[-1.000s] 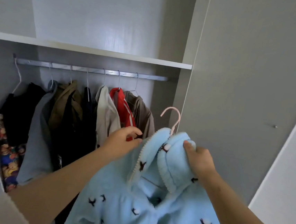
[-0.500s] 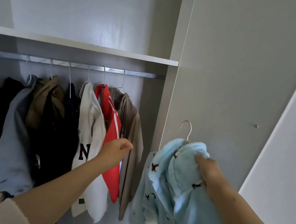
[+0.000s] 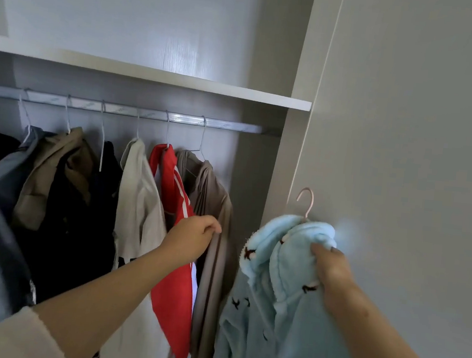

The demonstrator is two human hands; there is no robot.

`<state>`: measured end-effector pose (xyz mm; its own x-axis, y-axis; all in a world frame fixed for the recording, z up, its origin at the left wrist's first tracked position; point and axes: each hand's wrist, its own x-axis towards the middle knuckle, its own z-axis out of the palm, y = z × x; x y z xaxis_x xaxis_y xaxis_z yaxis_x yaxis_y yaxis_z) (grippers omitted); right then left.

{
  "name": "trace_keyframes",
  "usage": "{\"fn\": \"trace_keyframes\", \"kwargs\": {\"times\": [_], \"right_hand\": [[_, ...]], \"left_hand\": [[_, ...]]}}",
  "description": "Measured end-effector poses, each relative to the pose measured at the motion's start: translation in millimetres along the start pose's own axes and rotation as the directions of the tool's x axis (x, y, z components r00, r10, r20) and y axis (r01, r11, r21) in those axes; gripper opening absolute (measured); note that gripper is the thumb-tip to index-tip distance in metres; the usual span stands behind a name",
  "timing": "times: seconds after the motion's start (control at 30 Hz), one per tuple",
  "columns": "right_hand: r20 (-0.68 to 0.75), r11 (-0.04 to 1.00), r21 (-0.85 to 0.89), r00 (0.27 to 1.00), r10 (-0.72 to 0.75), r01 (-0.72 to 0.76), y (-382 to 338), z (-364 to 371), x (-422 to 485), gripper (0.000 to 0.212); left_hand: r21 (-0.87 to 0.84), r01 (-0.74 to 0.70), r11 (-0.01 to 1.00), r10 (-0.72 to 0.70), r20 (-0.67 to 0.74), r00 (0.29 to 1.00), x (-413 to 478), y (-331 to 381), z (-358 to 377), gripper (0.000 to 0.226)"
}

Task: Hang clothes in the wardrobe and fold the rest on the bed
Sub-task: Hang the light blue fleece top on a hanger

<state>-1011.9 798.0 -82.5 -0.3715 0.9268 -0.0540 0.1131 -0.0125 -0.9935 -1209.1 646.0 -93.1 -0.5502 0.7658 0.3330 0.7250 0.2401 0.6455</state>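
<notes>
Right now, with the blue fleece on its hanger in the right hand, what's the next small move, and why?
Probably draw the brown jacket leftward with the left hand, which grips its edge. It hangs last on the rail, with only a short bare stretch beyond. The right hand holds the bulky blue fleece, pink hook below the rail, so a wider gap should help.

Grey wardrobe (image 3: 407,123) with 1 white shelf (image 3: 152,73) above a metal rail (image 3: 234,126), in soft, even light

A white shelf (image 3: 181,79) spanned eleven o'clock above a metal rail (image 3: 234,126) — below, from nine toward six, a cream garment (image 3: 137,206), a red garment (image 3: 171,311) and a taupe garment (image 3: 209,306) hung on wire hangers (image 3: 202,138).
</notes>
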Motion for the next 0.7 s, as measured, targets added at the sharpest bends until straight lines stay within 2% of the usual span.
{"fn": "trace_keyframes", "kwargs": {"times": [0.1,0.17,0.27,0.37,0.43,0.57,0.63,0.7], "right_hand": [[-0.005,0.997,-0.07,1.0,-0.028,0.027,-1.0,29.7,35.5,0.024],[-0.031,0.991,-0.128,0.999,-0.038,0.034,-5.1,48.9,59.6,0.023],[-0.071,0.985,-0.163,0.995,-0.068,0.056,-11.4,75.0,99.1,0.015],[-0.094,0.987,-0.155,0.994,-0.06,0.045,-16.4,98.7,130.1,0.012],[-0.12,0.985,-0.169,0.992,-0.046,0.025,-17.5,110.2,143.4,0.012],[-0.148,0.981,-0.195,0.988,-0.045,0.016,-22.4,125.1,164.2,0.012],[-0.148,0.978,-0.207,0.988,-0.037,0.005,-26.0,132.3,173.9,0.018],[-0.122,0.98,-0.197,0.992,-0.015,-0.01,-30.6,141.2,182.0,0.028]], "left_hand": [[0.052,-0.063,0.997,0.066,-0.045,0.997,49.5,-16.4,3.8,0.034],[0.144,-0.111,0.983,0.121,-0.062,0.991,85.1,-27.5,11.7,0.038],[0.363,-0.216,0.907,0.208,0.061,0.976,138.4,-42.2,26.6,0.044],[0.524,-0.338,0.782,0.276,0.196,0.941,187.5,-49.6,32.9,0.043],[0.6,-0.354,0.717,0.226,0.28,0.933,209.3,-58.7,37.3,0.042],[0.69,-0.35,0.634,0.015,0.442,0.897,231.0,-81.2,36.1,0.055],[0.695,-0.328,0.639,-0.054,0.467,0.883,232.9,-84.4,28.2,0.062],[0.675,-0.263,0.689,-0.119,0.464,0.878,229.7,-90.1,19.5,0.07]]}}
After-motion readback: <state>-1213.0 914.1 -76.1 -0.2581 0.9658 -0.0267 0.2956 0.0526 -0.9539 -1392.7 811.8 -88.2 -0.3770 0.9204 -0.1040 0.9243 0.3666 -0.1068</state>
